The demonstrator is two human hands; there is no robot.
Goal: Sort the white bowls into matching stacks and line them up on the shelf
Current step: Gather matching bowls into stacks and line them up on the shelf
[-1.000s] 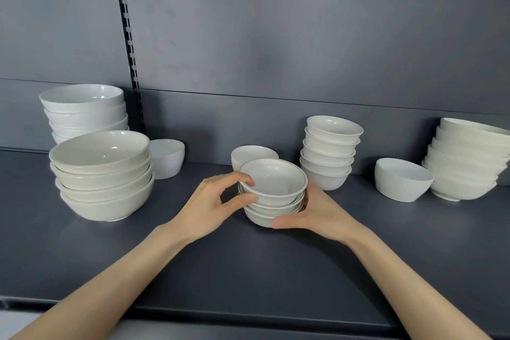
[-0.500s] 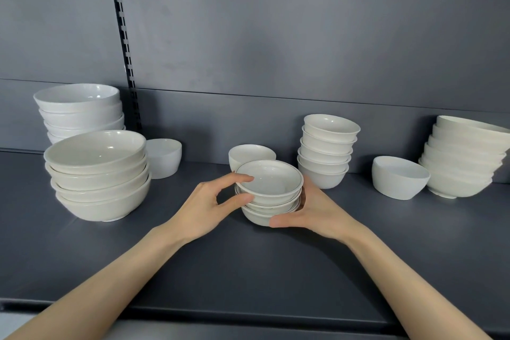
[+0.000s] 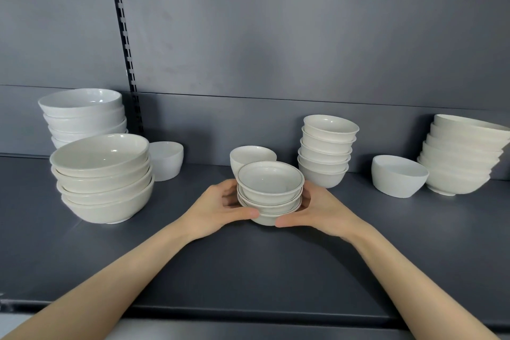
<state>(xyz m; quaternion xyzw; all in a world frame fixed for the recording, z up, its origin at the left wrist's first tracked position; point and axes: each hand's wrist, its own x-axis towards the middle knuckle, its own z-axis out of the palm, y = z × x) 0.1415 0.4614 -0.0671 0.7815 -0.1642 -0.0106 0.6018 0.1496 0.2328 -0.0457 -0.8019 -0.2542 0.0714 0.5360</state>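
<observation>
Head camera: we see the dark grey metal shelf (image 3: 358, 243), the stack of wide cream ceramic bowls (image 3: 105, 179) at its left, and mid-shelf the short stack of small dark-rimmed white bowls (image 3: 270, 190), our left hand (image 3: 218, 210) and right hand (image 3: 323, 210) curled round its sides.

My left hand (image 3: 216, 211) and right hand (image 3: 320, 211) cup the small bowl stack (image 3: 269, 188) between them; a single bowl (image 3: 249, 154) sits just beyond my fingers.

No text, label, brand, number or sign can be read anywhere here.
</observation>
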